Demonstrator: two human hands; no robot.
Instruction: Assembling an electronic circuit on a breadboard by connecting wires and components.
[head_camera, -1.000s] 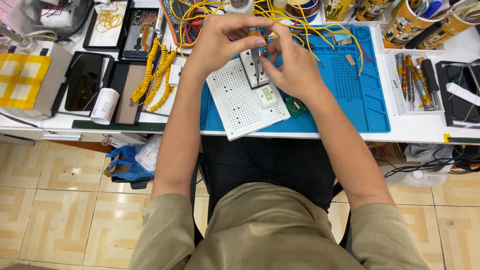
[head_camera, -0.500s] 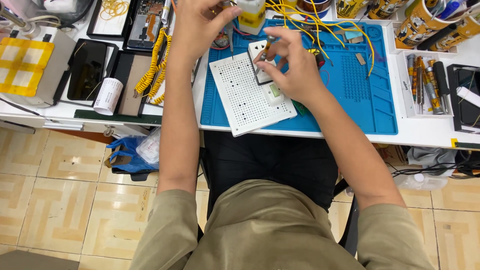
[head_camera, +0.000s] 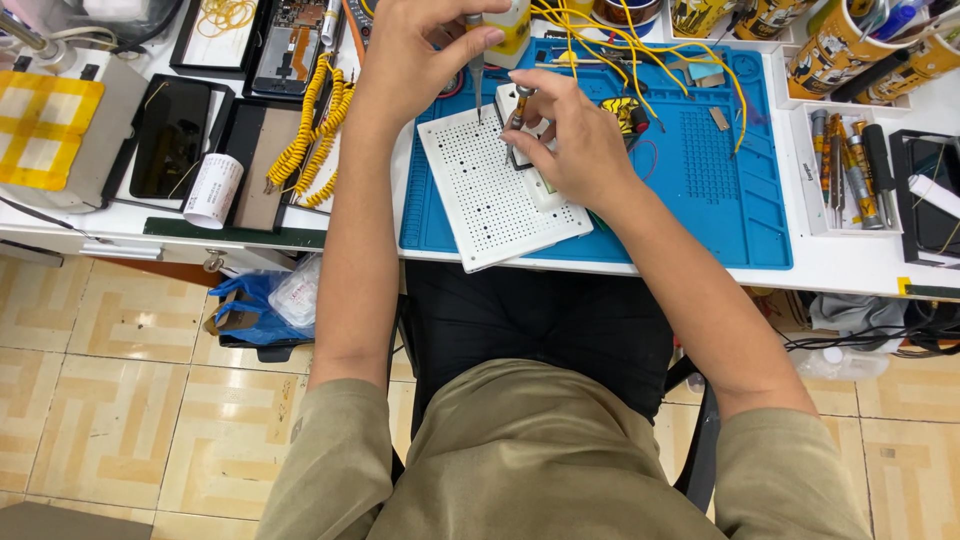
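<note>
2 hands work close together over the far edge of a white perforated board (head_camera: 497, 187) on the table (head_camera: 850, 270). The left hand (head_camera: 420, 55) is curled, its thumb and forefinger pinched on slim metal tweezers (head_camera: 477, 85) that point straight down, the tip just above the board's top edge. The right hand (head_camera: 570, 140) is also closed, fingers wrapped around a small screwdriver (head_camera: 517, 105) with a brown-banded metal shaft, held upright against a small white device (head_camera: 515, 110) that the hand partly covers; how the device is fixed cannot be told.

The board is square, white, dotted with regular rows of small dark holes, and turned at a slight angle, its near corner reaching the table's front edge. It lies on a blue work mat (head_camera: 700, 190) with moulded ridges and compartments.

Yellow wires (head_camera: 640, 55) loop across the mat's far side. Left of the mat lie coiled yellow cables (head_camera: 310, 135), a dark phone (head_camera: 172, 135) in a tray, a white paper roll (head_camera: 212, 190), and a grey block taped with yellow strips (head_camera: 45, 125). On the right, a white tray holds several metal tools (head_camera: 850, 165), with printed yellow cups (head_camera: 835, 45) behind it. Below the table are tiled floor (head_camera: 100, 400) and a blue bag (head_camera: 245, 305).
</note>
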